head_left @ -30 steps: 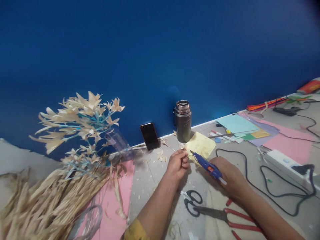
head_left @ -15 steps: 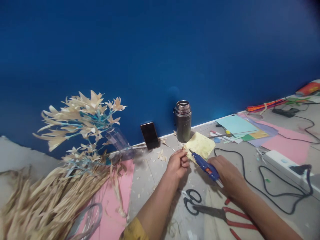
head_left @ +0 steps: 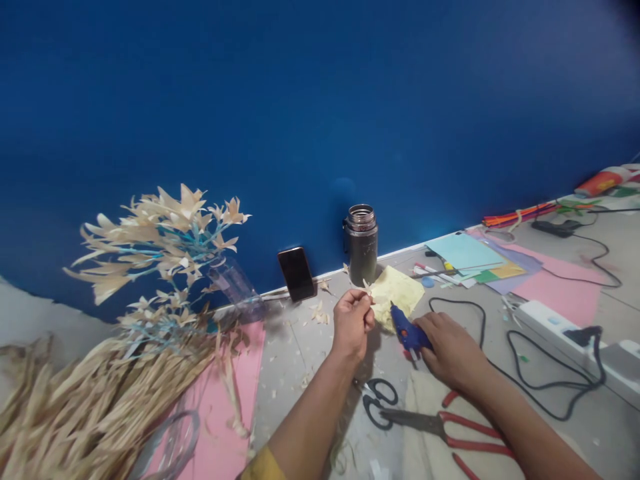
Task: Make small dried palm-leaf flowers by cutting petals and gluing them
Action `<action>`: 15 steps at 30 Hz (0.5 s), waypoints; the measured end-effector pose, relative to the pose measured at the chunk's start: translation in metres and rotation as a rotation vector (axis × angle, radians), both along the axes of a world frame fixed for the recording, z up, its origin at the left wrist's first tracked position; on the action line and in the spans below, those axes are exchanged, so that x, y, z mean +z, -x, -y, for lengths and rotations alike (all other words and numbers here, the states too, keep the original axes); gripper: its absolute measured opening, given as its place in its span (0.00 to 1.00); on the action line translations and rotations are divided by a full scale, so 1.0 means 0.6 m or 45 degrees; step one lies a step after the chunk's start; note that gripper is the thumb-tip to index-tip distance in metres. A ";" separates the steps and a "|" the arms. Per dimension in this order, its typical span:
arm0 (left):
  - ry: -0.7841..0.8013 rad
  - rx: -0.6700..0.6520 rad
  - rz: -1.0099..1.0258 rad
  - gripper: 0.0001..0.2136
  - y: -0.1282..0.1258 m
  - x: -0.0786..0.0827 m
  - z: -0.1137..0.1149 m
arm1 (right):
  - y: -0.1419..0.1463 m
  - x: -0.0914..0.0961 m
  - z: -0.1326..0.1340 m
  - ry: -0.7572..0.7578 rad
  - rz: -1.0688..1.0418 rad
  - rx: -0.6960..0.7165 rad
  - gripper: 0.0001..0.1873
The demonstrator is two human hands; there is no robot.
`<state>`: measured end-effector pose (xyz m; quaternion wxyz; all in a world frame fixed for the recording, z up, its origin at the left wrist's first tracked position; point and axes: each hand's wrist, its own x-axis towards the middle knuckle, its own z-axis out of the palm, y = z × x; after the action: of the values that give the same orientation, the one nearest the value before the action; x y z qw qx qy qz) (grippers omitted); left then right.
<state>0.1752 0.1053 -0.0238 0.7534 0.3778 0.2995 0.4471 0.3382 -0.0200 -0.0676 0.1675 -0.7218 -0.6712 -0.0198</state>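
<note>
My left hand is closed in a pinch on a small pale flower piece whose tip shows at the fingertips; most of it is hidden. My right hand grips a blue hot glue gun, its nozzle pointing up and left, a little apart from my left hand. Beneath the nozzle lies a crumpled yellow paper. Black-handled scissors and red-handled shears rest under and between my forearms. Pale husk-like flowers on blue stems lean from a clear plastic container at left.
A dark open flask and a phone stand against the blue wall. Dry husk strips lie left beside pink paper. Right are coloured sheets, a power strip and a looping black cord.
The glue gun's nozzle has pulled back from my left fingertips, and the gun has turned more upright in my right hand. My left hand has risen slightly and turned. The view has shifted a little.
</note>
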 end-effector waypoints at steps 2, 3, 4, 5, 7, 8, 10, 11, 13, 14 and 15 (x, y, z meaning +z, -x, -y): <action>-0.036 0.018 -0.032 0.17 -0.001 0.004 0.004 | -0.002 0.001 0.002 0.013 -0.066 0.063 0.24; -0.045 0.021 -0.039 0.17 -0.002 0.007 0.007 | -0.002 0.002 0.002 -0.010 -0.111 0.088 0.25; -0.041 0.007 -0.035 0.17 -0.002 0.008 0.010 | -0.003 0.004 0.002 -0.064 -0.169 0.102 0.23; -0.017 -0.030 -0.014 0.17 -0.003 0.010 0.014 | -0.003 0.007 0.002 -0.152 -0.245 0.101 0.19; 0.103 -0.189 0.067 0.18 -0.006 0.010 0.025 | 0.000 0.015 0.001 -0.356 -0.449 0.058 0.10; 0.190 -0.306 0.110 0.18 -0.008 0.009 0.031 | 0.002 0.019 0.001 -0.440 -0.570 0.018 0.09; 0.364 -0.537 0.169 0.18 -0.012 0.004 0.045 | 0.009 0.027 0.002 -0.511 -0.817 -0.048 0.09; 0.430 -0.624 0.178 0.18 -0.014 0.000 0.051 | 0.013 0.030 0.003 -0.523 -0.929 -0.057 0.08; 0.503 -0.720 0.173 0.17 -0.017 -0.006 0.062 | 0.020 0.035 0.004 -0.536 -1.107 -0.030 0.07; 0.512 -0.736 0.168 0.17 -0.018 -0.008 0.066 | 0.023 0.036 0.005 -0.542 -1.170 -0.005 0.07; 0.509 -0.742 0.161 0.17 -0.019 -0.010 0.069 | 0.026 0.038 0.005 -0.542 -1.213 0.023 0.06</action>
<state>0.1866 0.0641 -0.0299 0.9253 0.2642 0.2136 0.1685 0.3229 -0.0229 -0.0451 0.5974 -0.5951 -0.5078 0.1763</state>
